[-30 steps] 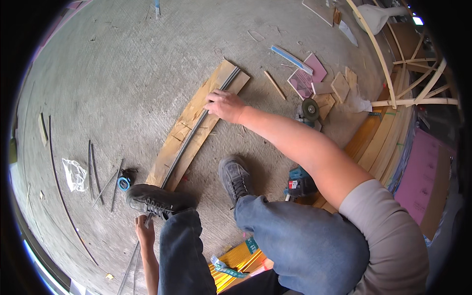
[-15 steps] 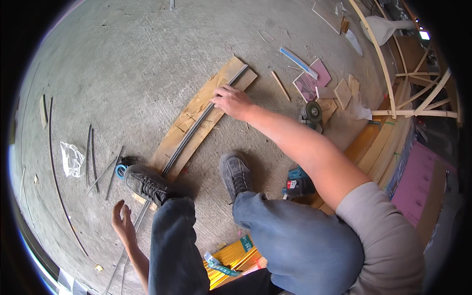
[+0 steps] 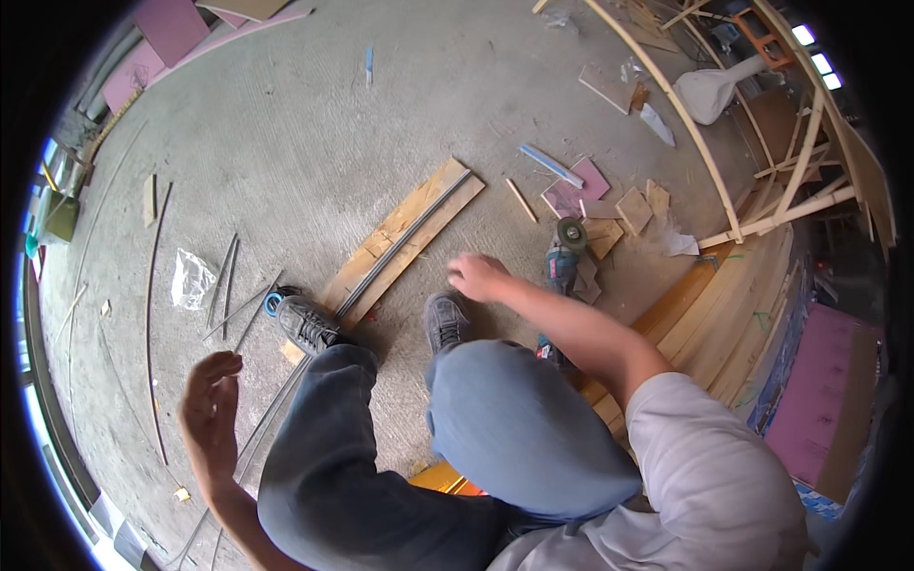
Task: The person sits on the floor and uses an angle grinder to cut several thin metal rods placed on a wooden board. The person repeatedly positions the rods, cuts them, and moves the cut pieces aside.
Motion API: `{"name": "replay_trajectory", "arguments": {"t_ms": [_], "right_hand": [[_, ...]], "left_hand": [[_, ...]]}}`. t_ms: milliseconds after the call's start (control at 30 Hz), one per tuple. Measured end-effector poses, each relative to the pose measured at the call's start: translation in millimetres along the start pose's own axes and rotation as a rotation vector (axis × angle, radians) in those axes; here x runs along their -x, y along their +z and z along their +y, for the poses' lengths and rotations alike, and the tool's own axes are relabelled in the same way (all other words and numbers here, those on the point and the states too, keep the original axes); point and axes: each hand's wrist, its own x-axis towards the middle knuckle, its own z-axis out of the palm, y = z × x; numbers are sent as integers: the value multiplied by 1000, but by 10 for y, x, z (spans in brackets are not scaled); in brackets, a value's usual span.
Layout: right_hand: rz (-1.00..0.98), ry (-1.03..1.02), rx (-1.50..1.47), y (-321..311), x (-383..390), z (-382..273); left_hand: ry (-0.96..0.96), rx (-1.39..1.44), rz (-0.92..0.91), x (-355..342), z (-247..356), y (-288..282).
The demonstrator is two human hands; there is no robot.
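A bundle of thin grey metal rods (image 3: 405, 244) lies lengthwise on a wooden board (image 3: 439, 181) on the concrete floor. My left shoe (image 3: 309, 324) rests over the near end of both, and rods come out behind it. My right hand (image 3: 478, 276) hovers to the right of the board, touching nothing, its fingers loosely bent and partly hidden. On the left, my left hand (image 3: 211, 404) is raised above the floor with fingers curled apart from the thumb and nothing in them. An angle grinder (image 3: 566, 249) lies to the right of my right hand.
Wood and pink board offcuts (image 3: 633, 209) lie beyond the grinder. Long planks (image 3: 709, 324) and a curved wooden frame (image 3: 700, 133) stand at the right. Loose rods (image 3: 155, 314) and a clear plastic bag (image 3: 193, 280) lie at left. A blue tape roll (image 3: 273, 303) sits by my left shoe.
My right hand has let go of the rods on the board and drawn back toward me and to the right. My left hand is lifted higher. My body is more upright.
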Motion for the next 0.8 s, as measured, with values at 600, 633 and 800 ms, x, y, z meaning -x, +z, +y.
{"name": "replay_trajectory", "arguments": {"t_ms": [600,633,800], "right_hand": [[575,888,-785,696,1340,2191],[396,940,-1048,647,1316,2219],[118,838,-1646,667,1235,2379]], "left_hand": [[463,-422,-515,448,1398,994],[463,-372,-532,422,1414,980],[501,-335,-517,354,1446,1010]]}}
